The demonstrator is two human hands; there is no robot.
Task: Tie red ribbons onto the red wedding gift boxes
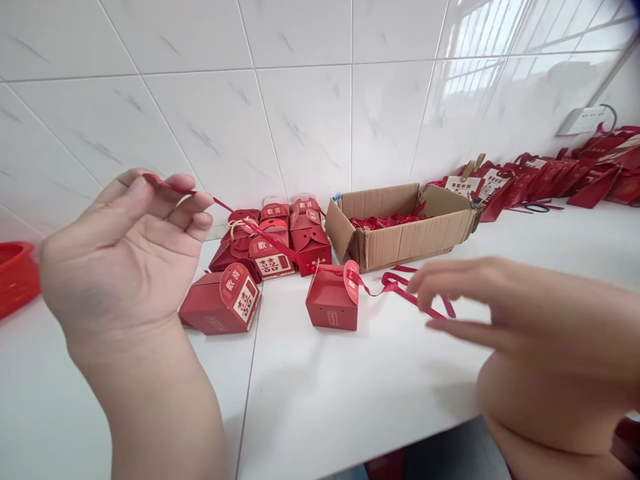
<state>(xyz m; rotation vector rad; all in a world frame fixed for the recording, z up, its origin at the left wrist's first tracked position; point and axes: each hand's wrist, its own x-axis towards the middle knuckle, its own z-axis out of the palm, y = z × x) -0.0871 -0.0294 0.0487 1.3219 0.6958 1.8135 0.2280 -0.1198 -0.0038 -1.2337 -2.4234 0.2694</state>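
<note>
My left hand [145, 247] is raised at the left, palm facing me, with the end of a red ribbon [273, 241] pinched between thumb and fingers. From there the ribbon slants down to a small red gift box [330, 308] with a rounded top flap, standing on the table, and passes through its top. On the box's right side the ribbon's other length lies loosely curled on the table. Over that loose end hovers my right hand [480, 300], slightly blurred, its thumb and fingers apart. Whether it touches the ribbon is hard to see.
Left of centre, another red box [223, 303] lies in front of several closed red boxes [290, 233]. An open cardboard carton [415, 243] holding red ribbons stands against the tiled wall. Red gift bags [550, 177] line the back right. A red plastic basin [19, 277] sits far left.
</note>
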